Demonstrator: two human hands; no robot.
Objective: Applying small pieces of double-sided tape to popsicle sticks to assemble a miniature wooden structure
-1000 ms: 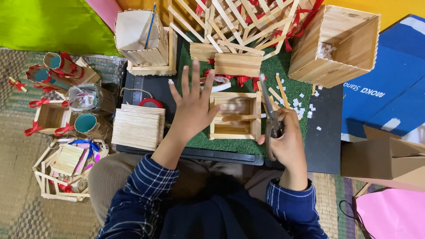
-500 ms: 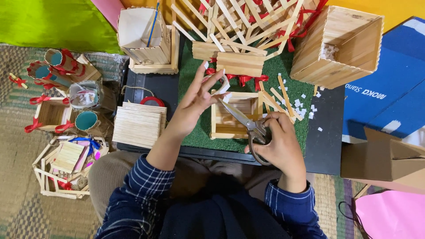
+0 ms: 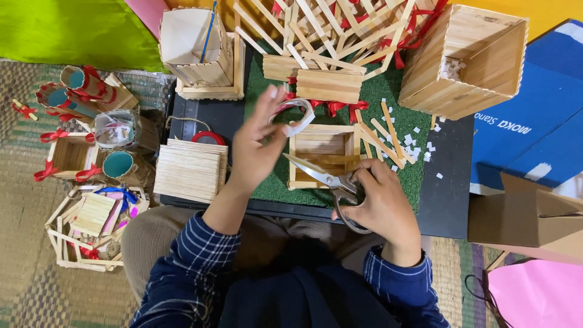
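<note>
My left hand [image 3: 258,146] is raised over the green mat [image 3: 401,176] and pinches a small roll of white tape [image 3: 297,115] between thumb and fingers. My right hand [image 3: 379,203] grips a pair of metal scissors [image 3: 322,176], blades pointing left toward the left hand, slightly apart. Under both hands sits a small open box of wooden craft sticks [image 3: 322,152]. Loose sticks [image 3: 388,136] and white paper scraps lie to its right on the mat.
A flat stack of sticks [image 3: 191,170] lies left of the mat. Stick-built boxes stand at the back [image 3: 203,51] and back right [image 3: 464,58]. Ribbon-trimmed stick holders [image 3: 91,146] crowd the woven rug at left. Cardboard [image 3: 528,212] and a blue box [image 3: 534,115] lie right.
My left hand has closed its spread fingers and lifted the tape roll. My right hand has swung the scissors from upright to pointing left, lower and nearer my body.
</note>
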